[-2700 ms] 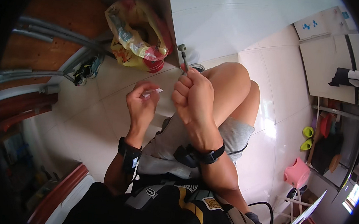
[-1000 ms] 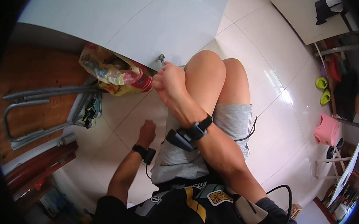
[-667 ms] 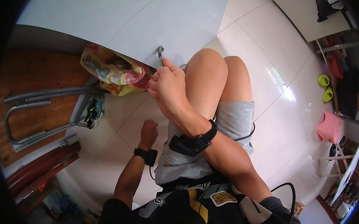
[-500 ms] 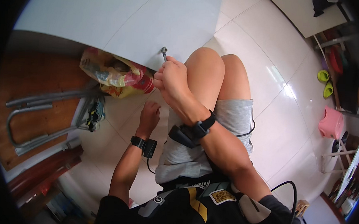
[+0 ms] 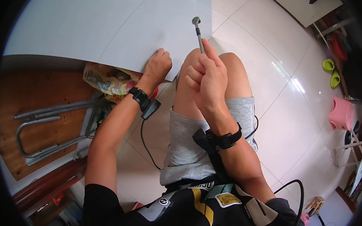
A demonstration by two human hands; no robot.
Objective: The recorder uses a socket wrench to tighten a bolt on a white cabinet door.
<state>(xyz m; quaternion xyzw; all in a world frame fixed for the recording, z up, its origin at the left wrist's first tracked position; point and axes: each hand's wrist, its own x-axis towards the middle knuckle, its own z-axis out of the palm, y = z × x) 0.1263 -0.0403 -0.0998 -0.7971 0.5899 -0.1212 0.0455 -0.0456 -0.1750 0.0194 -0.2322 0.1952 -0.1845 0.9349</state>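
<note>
Right hand (image 5: 210, 73) grips grey tool (image 5: 198, 31); left hand (image 5: 157, 66) curled.

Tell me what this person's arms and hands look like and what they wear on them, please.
The left hand and right hand wear no gloves. The left sleeve and right sleeve are short and dark. Each wrist has a black strap with a blocky black device. A thin dark cable runs from the left device toward the waist.

Right fingers (image 5: 195, 73) curl tightly, left fingers (image 5: 161, 54) bent.
</note>
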